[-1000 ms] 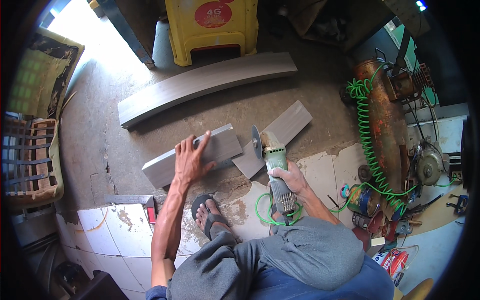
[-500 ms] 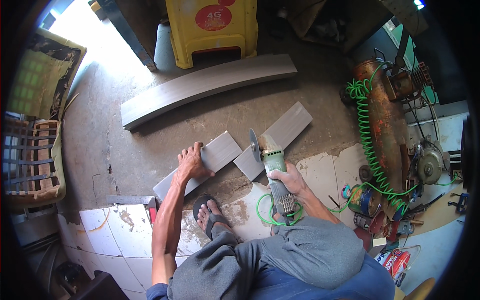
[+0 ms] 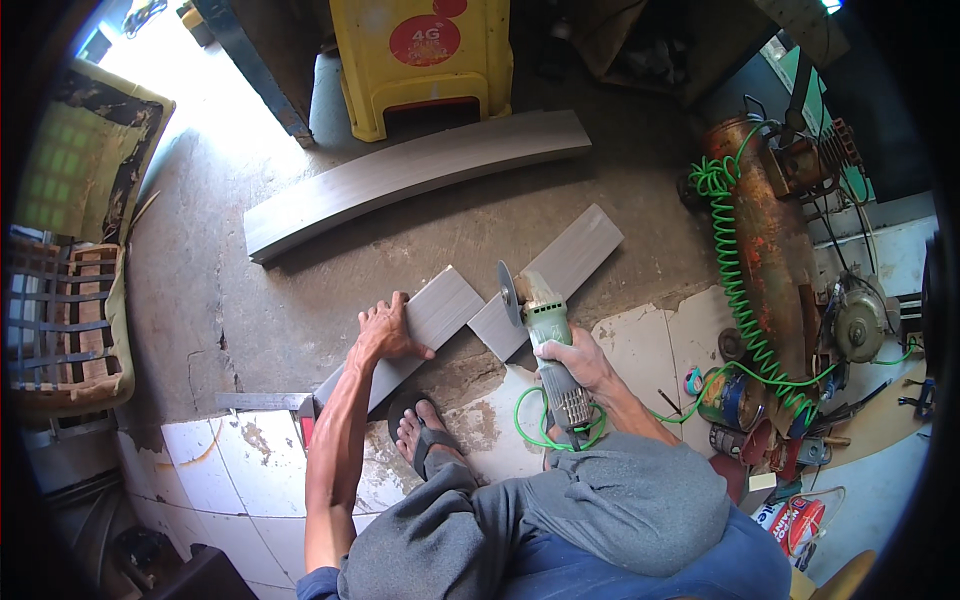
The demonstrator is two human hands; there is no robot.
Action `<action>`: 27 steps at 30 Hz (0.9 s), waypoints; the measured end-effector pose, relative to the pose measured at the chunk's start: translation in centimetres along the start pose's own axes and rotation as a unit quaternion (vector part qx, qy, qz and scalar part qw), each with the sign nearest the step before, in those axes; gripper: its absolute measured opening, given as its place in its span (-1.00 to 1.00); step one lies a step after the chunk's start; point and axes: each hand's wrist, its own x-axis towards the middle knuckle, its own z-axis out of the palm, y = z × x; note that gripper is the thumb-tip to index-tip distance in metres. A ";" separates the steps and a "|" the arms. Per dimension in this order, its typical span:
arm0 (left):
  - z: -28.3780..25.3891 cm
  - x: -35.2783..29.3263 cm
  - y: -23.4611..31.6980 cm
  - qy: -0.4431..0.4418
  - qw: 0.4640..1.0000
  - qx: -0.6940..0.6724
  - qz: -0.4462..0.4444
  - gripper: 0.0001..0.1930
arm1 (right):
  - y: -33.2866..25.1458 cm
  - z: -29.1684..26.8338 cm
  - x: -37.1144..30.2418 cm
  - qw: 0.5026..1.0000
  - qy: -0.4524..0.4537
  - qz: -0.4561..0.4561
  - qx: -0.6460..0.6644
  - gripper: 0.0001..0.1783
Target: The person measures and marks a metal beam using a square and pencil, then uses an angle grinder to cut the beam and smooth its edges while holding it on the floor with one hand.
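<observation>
My left hand grips a short grey rectangular metal tube on the floor, fingers over its far edge and thumb on the near side. My right hand is closed around the body of a green angle grinder. The grinder's thin disc stands upright beside a second short tube, close to its left side; I cannot tell whether they touch. That second tube lies slantwise, its near end close to the first tube's right end. Whether the disc spins cannot be seen.
A long, similar metal tube lies farther off, before a yellow plastic stool. At left are a try square and a worn crate. A rusty tank with a coiled green hose stands right. My sandalled foot is near the tube.
My left hand sits very slightly nearer to me on the short tube. The grinder and my right hand keep almost the same place.
</observation>
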 end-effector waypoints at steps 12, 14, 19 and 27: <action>-1.9 -2.1 3.0 0.301 0.949 0.061 0.078 -0.36 | -0.3 0.4 -0.1 1.000 -0.007 -0.003 -0.014 -0.51; -2.3 -1.8 2.8 0.297 0.950 0.066 0.072 -0.35 | -0.4 0.5 -0.2 1.000 -0.015 -0.010 -0.018 -0.50; -1.9 -2.1 3.1 0.302 0.945 0.081 0.092 -0.33 | -0.4 0.5 0.3 0.999 -0.018 -0.005 -0.032 -0.44; -0.8 -2.4 3.6 0.308 0.940 0.088 0.117 -0.34 | 0.4 0.6 1.0 0.997 -0.022 -0.031 -0.064 -0.42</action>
